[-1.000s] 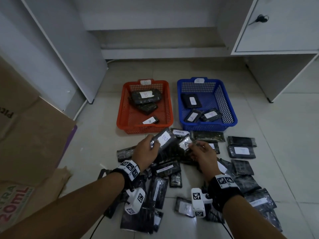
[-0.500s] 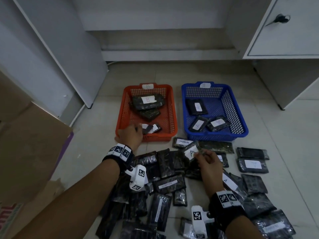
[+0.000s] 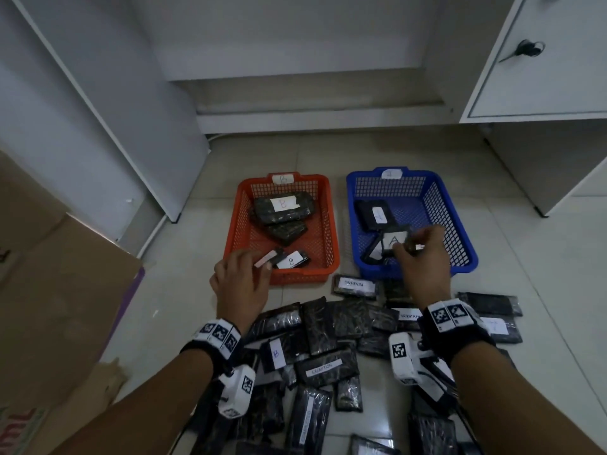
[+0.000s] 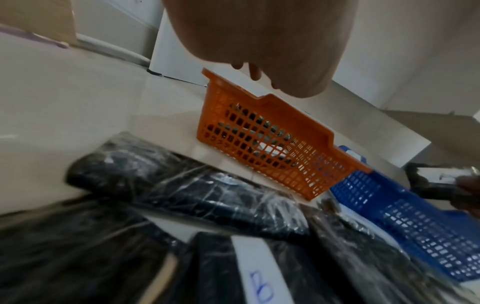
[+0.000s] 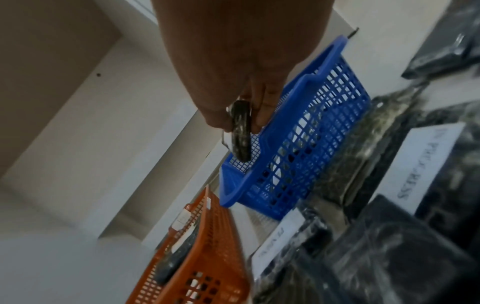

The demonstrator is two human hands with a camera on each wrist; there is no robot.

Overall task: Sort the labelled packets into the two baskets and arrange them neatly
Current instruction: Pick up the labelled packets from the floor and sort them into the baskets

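Right hand grip: the right hand [image 3: 423, 261] pinches a dark packet marked "A" [image 3: 392, 242] between thumb and fingers, over the near part of the blue basket [image 3: 460, 247]; the right wrist view shows the packet edge-on between the fingertips [image 5: 262, 115].
Packet "A" lie: label face up toward the head camera, long axis running roughly left to right, tilted, near corner low over another packet in the basket.
Left hand grip: the left hand [image 3: 241, 277] hangs at the near left corner of the orange basket [image 3: 330, 231], fingers loosely curled, holding nothing that shows; fingertips sit just beside a small packet with a white strip [image 3: 270, 257].
Writing in orange basket: tag on far rim reads "B"; large packet at the back [image 3: 282, 206] is marked "B", long axis left to right; a small one near the front [image 3: 292, 260] shows a "B" turned sideways.
Writing in blue basket: far-rim tag and the back packet [image 3: 374, 214] carry a mark I cannot read.
Floor pile labels: "PENDING" [image 3: 354, 284] upside down, "EXCEPTION" [image 3: 325, 367], a handwritten "B" [image 3: 276, 353], part of "PROGRESS" [image 3: 409, 315].
Change: half a second ago the right hand held packet "A" over the floor pile; now it is above the blue basket. The left hand has stayed at the orange basket's front.
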